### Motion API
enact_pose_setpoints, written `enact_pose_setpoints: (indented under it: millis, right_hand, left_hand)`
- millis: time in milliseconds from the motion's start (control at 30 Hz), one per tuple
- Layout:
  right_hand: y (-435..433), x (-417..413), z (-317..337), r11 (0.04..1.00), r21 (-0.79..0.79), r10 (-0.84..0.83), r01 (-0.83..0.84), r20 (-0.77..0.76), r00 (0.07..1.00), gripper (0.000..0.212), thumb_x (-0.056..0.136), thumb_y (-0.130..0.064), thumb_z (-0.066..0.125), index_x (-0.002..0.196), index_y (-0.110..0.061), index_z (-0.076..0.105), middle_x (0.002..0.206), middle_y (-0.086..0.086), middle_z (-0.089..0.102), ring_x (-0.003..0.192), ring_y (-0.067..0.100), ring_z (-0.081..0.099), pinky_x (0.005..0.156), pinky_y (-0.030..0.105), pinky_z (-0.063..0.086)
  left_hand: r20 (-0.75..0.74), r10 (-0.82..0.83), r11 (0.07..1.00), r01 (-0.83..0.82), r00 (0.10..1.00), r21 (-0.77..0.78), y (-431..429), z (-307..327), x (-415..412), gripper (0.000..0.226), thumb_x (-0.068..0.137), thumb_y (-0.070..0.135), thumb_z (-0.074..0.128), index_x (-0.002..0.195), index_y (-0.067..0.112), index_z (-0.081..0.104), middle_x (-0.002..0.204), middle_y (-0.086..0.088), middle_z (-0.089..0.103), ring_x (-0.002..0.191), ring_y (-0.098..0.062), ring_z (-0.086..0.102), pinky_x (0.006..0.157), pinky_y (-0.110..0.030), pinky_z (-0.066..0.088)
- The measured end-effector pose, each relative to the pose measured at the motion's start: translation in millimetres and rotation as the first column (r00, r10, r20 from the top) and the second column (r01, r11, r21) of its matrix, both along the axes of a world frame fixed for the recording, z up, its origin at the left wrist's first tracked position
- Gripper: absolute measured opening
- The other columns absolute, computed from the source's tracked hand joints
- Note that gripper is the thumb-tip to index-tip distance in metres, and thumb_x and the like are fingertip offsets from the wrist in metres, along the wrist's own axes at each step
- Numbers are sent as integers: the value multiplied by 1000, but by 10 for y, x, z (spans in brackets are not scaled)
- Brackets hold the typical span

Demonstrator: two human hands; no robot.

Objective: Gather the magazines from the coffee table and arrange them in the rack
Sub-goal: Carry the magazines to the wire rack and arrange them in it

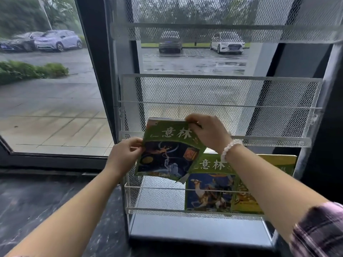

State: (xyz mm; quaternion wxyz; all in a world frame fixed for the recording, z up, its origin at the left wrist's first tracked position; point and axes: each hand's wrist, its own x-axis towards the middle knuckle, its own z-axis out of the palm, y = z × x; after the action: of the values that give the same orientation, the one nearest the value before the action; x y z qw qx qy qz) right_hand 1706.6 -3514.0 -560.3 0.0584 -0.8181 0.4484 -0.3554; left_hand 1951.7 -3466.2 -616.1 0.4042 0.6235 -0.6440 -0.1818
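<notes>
Green-bordered magazine (pixel 168 149) held up w/ both hands in front of white mesh rack (pixel 220 89), tilted clockwise, lower R corner dipping toward 5 o'clock. Cover: green band on top w/ pale Chinese title characters, dark blue space-like picture below w/ an orange figure, a pale astronaut-like figure and a small red-gold square at 3 o'clock of the picture. Pages bowed; one corner curls at the bottom edge.

Left hand (pixel 124 154) pinches the mag's left edge, at 9 o'clock of the cover, fingers closed on it. Right hand (pixel 209 131) grips the top R corner, at 1 o'clock, fingers clamped over the edge; bead bracelet (pixel 229 148) on that wrist, plaid sleeve (pixel 319 230) further down the arm.

Mag sits in air over the rack's lower tier, not yet in it. In that tier, at 4 o'clock of the held one, a second green magazine (pixel 209 190) w/ camel picture stands upright behind the wire rail, and a yellow magazine (pixel 278 162) just beside/behind it, partly hidden by the right forearm.

Rack stands against a window (pixel 46 89); parked cars outside at 11 and 12 o'clock.
</notes>
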Motion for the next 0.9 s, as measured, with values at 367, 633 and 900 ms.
enact_pose_setpoints:
  millis: [367, 633, 900]
  right_hand:
    - [-20, 333, -448, 989, 115, 113, -88, -230, 967, 25, 95, -22, 47, 116, -21, 60, 100, 2, 70, 74, 14, 63, 66, 30, 57]
    - [10, 334, -776, 982, 189, 51, 5, -286, 957, 28, 93, -17, 46, 119, -21, 56, 112, 0, 65, 95, 19, 62, 80, 30, 52]
    - [-64, 415, -1119, 959, 283, 14, 27, -141, 990, 31, 94, -14, 45, 123, -19, 56, 117, 3, 64, 103, 21, 60, 91, 33, 49]
  left_hand:
    - [-30, 268, 958, -263, 963, 113, -25, -626, 89, 8, 84, 23, 56, 85, 24, 63, 82, -2, 69, 77, -24, 62, 67, -37, 47]
    - [-105, 306, 926, -271, 946, 261, -56, -1003, 149, 15, 84, 22, 56, 71, 31, 58, 76, 2, 67, 73, -20, 60, 58, -30, 40]
    - [-100, 387, 884, -339, 916, 321, -112, -1258, 166, 16, 88, 25, 51, 74, 24, 59, 71, 1, 62, 75, -25, 54, 58, -32, 38]
